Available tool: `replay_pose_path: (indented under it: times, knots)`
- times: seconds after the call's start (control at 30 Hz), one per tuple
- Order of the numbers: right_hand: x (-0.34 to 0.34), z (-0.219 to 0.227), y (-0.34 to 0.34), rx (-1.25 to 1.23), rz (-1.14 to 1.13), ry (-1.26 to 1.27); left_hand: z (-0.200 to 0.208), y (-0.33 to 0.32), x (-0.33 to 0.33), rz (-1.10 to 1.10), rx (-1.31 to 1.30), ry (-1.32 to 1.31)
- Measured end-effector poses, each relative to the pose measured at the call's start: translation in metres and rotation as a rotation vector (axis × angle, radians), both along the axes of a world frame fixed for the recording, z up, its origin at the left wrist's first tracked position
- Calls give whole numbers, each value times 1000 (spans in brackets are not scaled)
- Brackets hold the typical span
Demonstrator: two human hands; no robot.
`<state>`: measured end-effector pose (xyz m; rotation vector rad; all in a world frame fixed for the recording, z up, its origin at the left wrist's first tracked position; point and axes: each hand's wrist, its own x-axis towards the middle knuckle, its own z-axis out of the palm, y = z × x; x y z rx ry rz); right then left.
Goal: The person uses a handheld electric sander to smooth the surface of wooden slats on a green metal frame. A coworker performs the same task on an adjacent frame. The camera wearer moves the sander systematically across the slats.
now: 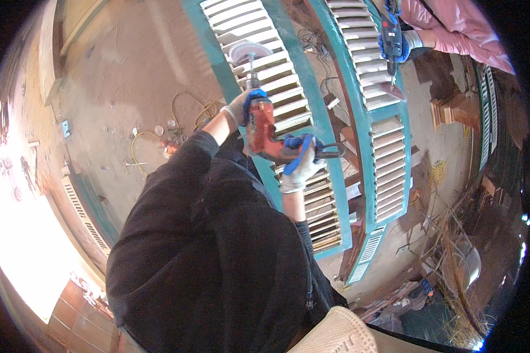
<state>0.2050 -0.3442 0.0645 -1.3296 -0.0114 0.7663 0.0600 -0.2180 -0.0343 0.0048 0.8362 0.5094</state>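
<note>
A red and black power drill [261,126] is held in both my gloved hands over a louvered shutter with a teal frame [228,88] and whitish slats. My left hand [239,109] wraps round the front of the drill's body, just behind the chuck. Round the rear handle, my right hand [303,163] is closed, its blue-coated fingers showing. A round sanding disc [248,54] on the chuck's shaft lies over the slats in the upper part of the shutter, and looks blurred. Whether it touches them I cannot tell.
Across from me, a person in a pink sleeve [462,36] holds a dark drill [391,44] with a disc over a second teal shutter [362,126]. Cables [318,50] lie between the shutters. A yellow cord [136,154] loops on the floor at left. Branches [453,265] stand at lower right.
</note>
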Motion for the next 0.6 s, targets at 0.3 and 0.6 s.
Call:
replay_pose_path:
  times: [0.3, 0.6]
  knots:
    - [82, 38, 47, 164, 372, -69, 3, 9, 66, 40, 82, -415]
    - [97, 68, 37, 350, 45, -136, 38, 65, 139, 9, 204, -150]
